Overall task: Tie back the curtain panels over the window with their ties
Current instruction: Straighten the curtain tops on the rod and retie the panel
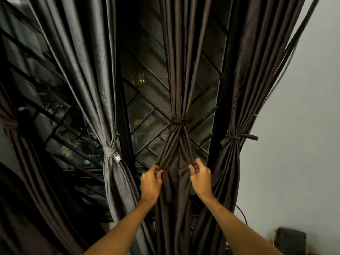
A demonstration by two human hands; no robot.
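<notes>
left grip, right grip pinch curtain below tie

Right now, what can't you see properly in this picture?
Head view only.
1. Fingertips of the left hand and right hand: buried in folds of the middle brown panel.
2. The far-left tie: blurred, partly cut off by the left edge.
3. What lies outside the window: too dark to make out.
4. The dark box, bottom right: blurred, unidentifiable.
</notes>
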